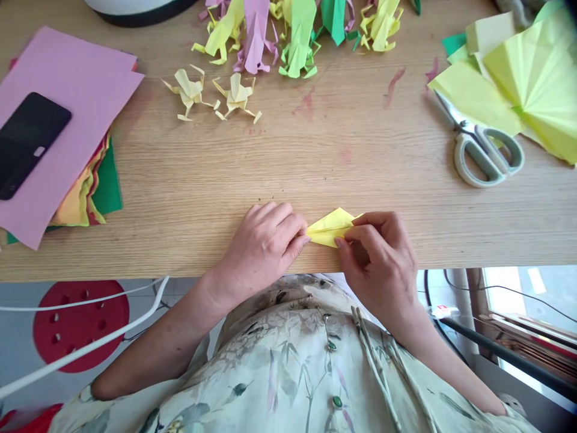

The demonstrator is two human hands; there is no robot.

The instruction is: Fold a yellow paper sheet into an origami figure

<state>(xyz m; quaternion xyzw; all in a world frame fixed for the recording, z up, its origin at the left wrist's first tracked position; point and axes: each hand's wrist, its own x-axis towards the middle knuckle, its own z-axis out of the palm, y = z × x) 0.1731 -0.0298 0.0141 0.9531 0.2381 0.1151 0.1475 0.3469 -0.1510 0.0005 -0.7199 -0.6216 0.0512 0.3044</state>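
A small folded yellow paper (331, 227) lies on the wooden table (315, 156) near its front edge. My left hand (265, 240) has its fingers curled and presses the paper's left end with its fingertips. My right hand (378, 255) pinches the paper's right end between thumb and forefinger. Both hands touch the paper, which lies flat with a centre crease.
Two pale yellow origami frogs (211, 93) sit mid-table, with several coloured ones (297, 30) behind. A stack of coloured sheets (67, 114) with a black phone (27, 141) lies at left. Scissors (484, 150) and yellow-green folded papers (527, 84) are at right.
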